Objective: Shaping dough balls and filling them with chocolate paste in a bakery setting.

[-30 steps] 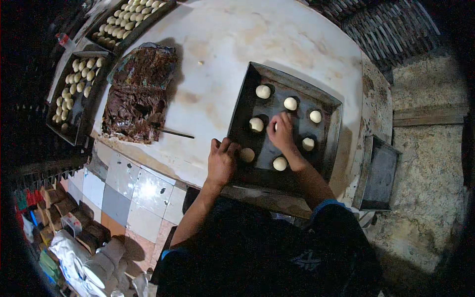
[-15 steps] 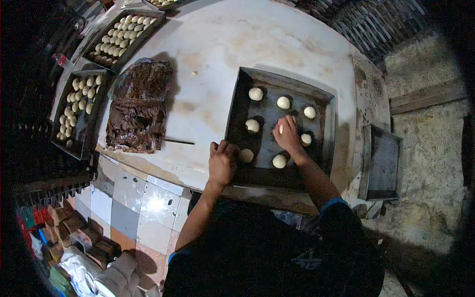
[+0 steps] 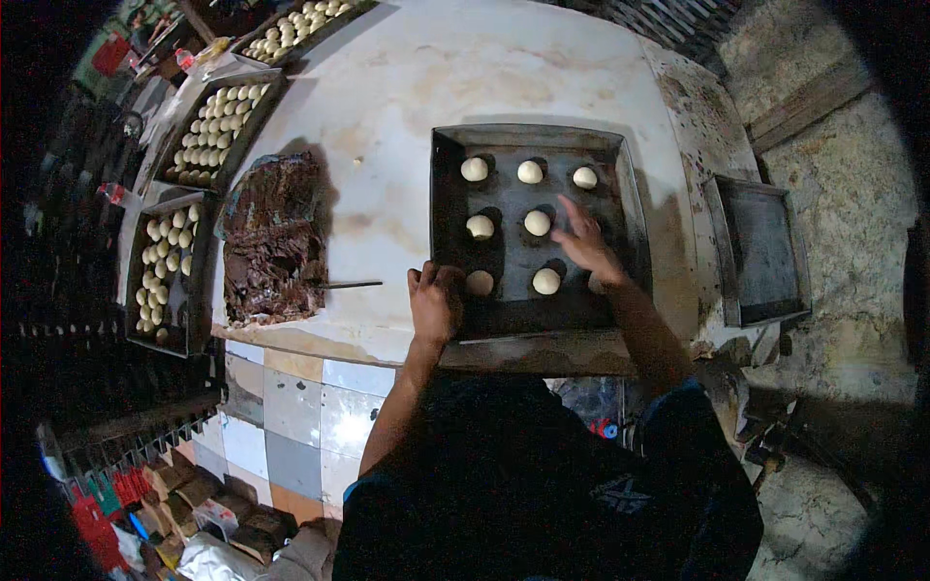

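A square dark baking tray [image 3: 528, 134] holds several pale, round dough balls, spaced apart, including a centre ball [image 3: 537, 222]. My left hand [image 3: 436, 302] has its fingers curled over the tray's near left edge, beside a shadowed ball. My right hand [image 3: 587, 242] is over the tray just right of the centre ball, fingers apart and holding nothing; it partly hides another ball. To the left on the white table [image 3: 378, 184] lies a crumpled dark brown mass [image 3: 271, 237] on what looks like plastic, with a thin stick [image 3: 351, 284] poking out of it.
Trays of dough balls line the table's left side: lower [image 3: 137, 266], middle [image 3: 217, 126] and upper [image 3: 295, 29]. A smaller metal tray [image 3: 758, 247] is at the right by a rough wall [image 3: 843, 242]. Piled items [image 3: 174, 494] lie by the tiled floor [image 3: 291, 421] at lower left.
My right hand has let go of the centre ball and moved right of it, fingers opening. The view has shifted, showing more of the left-side trays. My left hand stays at the tray edge.
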`<state>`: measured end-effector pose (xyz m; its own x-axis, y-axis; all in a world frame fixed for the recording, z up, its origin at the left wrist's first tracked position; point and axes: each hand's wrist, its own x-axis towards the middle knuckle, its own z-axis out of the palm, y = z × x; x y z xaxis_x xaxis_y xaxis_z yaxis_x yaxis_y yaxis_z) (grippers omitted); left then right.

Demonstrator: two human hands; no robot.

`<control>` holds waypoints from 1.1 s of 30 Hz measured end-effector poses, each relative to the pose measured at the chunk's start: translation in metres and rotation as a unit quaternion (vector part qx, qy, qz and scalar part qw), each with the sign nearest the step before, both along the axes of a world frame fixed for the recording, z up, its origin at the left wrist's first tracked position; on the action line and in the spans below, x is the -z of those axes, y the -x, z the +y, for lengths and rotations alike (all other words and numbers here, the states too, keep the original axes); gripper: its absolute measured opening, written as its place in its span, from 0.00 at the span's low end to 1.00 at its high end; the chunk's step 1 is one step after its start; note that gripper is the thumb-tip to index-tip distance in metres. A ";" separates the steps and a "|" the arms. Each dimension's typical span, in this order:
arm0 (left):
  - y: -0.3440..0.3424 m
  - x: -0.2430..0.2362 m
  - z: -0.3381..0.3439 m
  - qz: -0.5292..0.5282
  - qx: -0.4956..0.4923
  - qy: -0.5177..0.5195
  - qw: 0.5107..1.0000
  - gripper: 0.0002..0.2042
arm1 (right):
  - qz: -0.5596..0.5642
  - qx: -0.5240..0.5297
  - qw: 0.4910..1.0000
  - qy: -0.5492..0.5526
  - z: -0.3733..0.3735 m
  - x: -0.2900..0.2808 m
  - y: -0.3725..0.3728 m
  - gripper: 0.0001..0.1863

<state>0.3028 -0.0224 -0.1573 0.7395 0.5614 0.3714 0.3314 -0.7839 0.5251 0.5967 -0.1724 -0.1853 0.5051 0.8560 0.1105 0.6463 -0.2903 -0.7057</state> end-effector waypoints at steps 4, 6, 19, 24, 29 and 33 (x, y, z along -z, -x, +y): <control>0.000 -0.004 -0.002 -0.016 -0.016 0.006 1.000 0.09 | 0.283 0.004 0.953 0.112 -0.039 0.018 0.019 0.24; 0.000 -0.003 -0.001 -0.019 -0.010 0.010 1.000 0.08 | 0.070 -0.115 0.982 0.129 -0.055 0.029 0.034 0.20; 0.256 0.077 -0.004 -0.134 -0.271 0.139 0.943 0.12 | 0.071 0.007 0.996 -0.044 0.018 -0.098 0.216 0.23; 0.460 0.215 -0.055 0.103 -0.435 0.316 0.837 0.17 | 0.006 -0.223 0.957 -0.186 0.103 -0.129 0.358 0.12; 0.624 0.306 -0.181 0.278 -0.457 0.520 0.666 0.21 | 0.109 -0.336 0.930 -0.096 0.176 -0.093 0.519 0.12; 0.694 0.315 -0.247 0.157 -0.580 0.564 0.566 0.26 | 0.018 -0.523 0.837 0.160 0.212 0.027 0.600 0.16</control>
